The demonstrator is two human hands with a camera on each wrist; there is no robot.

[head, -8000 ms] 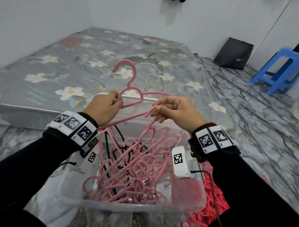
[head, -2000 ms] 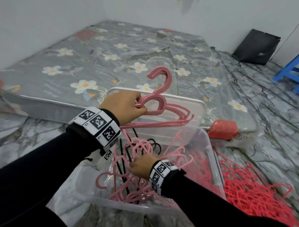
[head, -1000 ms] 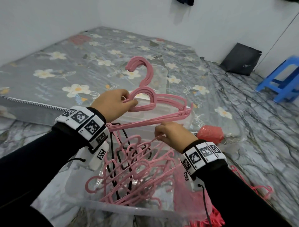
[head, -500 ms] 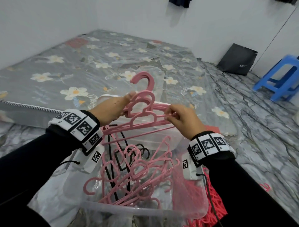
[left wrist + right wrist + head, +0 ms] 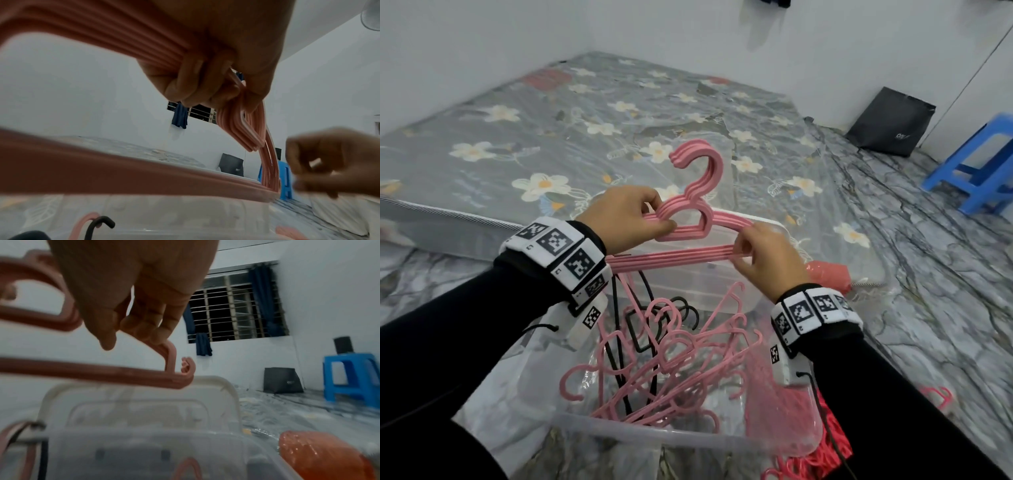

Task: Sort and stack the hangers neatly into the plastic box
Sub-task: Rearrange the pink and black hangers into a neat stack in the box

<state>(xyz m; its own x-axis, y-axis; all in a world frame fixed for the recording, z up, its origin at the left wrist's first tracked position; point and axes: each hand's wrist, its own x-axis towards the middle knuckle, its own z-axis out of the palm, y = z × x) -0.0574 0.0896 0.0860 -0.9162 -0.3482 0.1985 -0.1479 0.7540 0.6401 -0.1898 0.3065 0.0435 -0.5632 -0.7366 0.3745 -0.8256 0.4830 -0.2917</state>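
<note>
Hands above hanger-filled plastic box

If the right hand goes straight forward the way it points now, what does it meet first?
Probably the white lid standing behind the plastic box; the right hand already pinches the pink hangers. Depth is unclear.

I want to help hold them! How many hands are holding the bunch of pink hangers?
2. The left hand grips the bunch of pink hangers below the hooks; the right hand pinches its right end, over the plastic box.
</note>
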